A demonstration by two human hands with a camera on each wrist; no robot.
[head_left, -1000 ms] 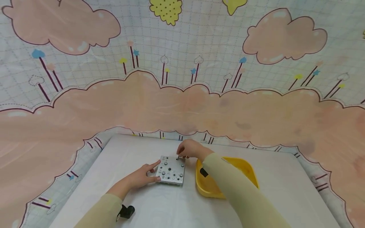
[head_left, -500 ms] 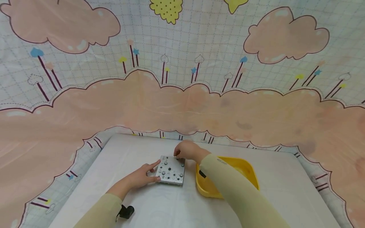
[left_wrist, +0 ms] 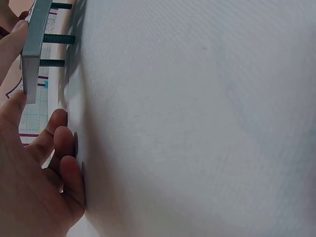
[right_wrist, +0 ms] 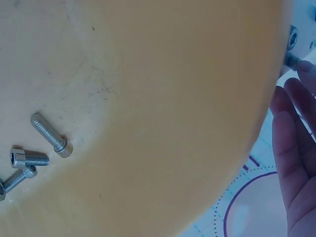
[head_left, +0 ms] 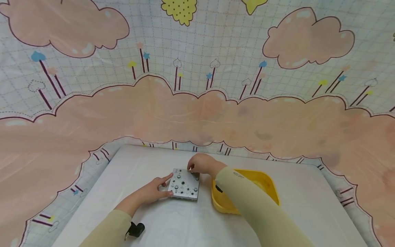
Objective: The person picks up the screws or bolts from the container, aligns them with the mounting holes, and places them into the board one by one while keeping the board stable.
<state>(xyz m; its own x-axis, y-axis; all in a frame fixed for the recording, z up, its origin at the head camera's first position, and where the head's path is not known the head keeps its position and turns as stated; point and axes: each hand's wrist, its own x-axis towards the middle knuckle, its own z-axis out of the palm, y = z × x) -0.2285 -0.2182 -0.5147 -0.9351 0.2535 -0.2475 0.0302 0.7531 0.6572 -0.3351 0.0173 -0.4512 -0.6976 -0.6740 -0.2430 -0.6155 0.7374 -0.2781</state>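
A silver metal plate (head_left: 187, 188) with several holes and socket head screws lies at mid-table. Threaded shanks (left_wrist: 59, 38) stick out beneath it in the left wrist view. My left hand (head_left: 151, 191) touches its left side with straight, spread thumb and index finger; its other fingers bend loosely near the table. Over the far right corner, my right hand (head_left: 202, 164) pinches a screw at the plate. In the head view the fingers hide that screw; in the right wrist view part of the screw (right_wrist: 291, 60) shows at a fingertip, beside a seated screw (right_wrist: 293, 37).
A yellow tray (head_left: 275, 187) stands right of the plate, under my right forearm. Loose socket head screws, among them a long screw (right_wrist: 48, 132), lie in it. The white table (head_left: 148, 157) ends at a patterned curtain (head_left: 185, 120).
My right hand has shifted slightly left and down over the far right corner, and the screw visible in its fingers earlier is now covered. My left hand and the plate stay put.
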